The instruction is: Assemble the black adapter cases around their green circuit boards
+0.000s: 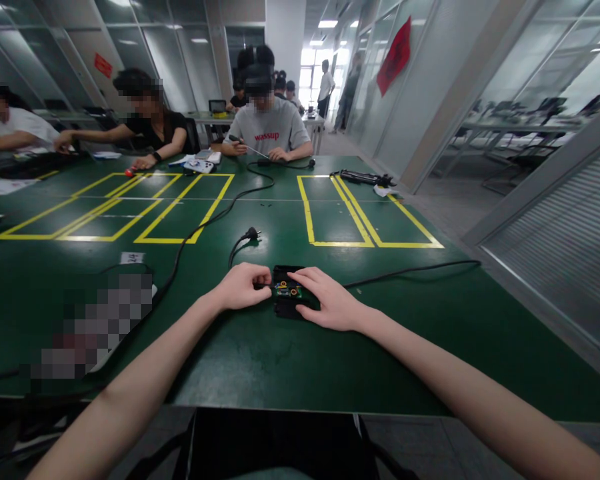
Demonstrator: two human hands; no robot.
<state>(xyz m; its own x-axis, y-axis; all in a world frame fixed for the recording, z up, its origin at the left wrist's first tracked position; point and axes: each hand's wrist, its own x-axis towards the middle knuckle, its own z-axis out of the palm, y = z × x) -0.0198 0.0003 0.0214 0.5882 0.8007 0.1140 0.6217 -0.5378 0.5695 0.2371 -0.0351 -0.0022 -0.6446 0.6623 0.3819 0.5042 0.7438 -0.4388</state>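
In front of me on the green table lies an opened black plastic case (289, 308), its two halves apart. Between the halves sits a small green circuit board (283, 292) with two copper-coloured ring coils. My left hand (243, 285) is closed in a pinch just left of the board, on a black power cord. That cord's plug (251, 234) rests on the table beyond the hand, prongs pointing right. From the right, my right hand (333, 300) grips the case, fingers on the far half and thumb on the near half, hiding the board's right end.
Another black cable (410, 271) runs off to the right. A long cord (225, 212) crosses the table at left, near a blurred-out power strip (107, 320). Yellow tape outlines (335, 244) mark the surface. A black folded tripod-like object (363, 177) lies far right. People sit opposite.
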